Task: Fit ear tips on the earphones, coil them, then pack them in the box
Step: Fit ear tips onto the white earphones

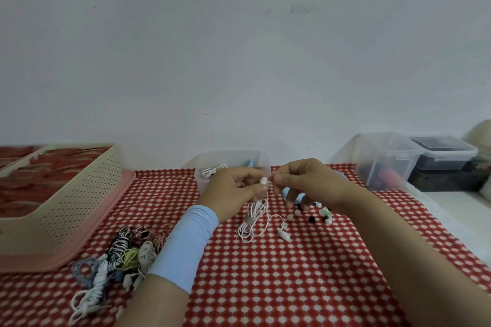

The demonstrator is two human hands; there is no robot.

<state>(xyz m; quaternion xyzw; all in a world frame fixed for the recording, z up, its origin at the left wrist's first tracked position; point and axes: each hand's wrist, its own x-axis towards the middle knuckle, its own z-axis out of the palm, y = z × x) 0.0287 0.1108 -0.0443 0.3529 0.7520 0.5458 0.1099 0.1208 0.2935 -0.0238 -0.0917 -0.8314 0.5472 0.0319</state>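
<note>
Now the left hand [233,190] is gripping a smooth white earbud [263,181] — the right hand [312,183] is pinching its end, thin cord [252,220] dangling.

This looks like a home packing corner to me: my tabletop [265,281] wears a red-and-white cloth against a bare white wall [239,48], with a cream plastic basket [79,194], clear tubs [382,162] and heaped earphones [125,249].
</note>
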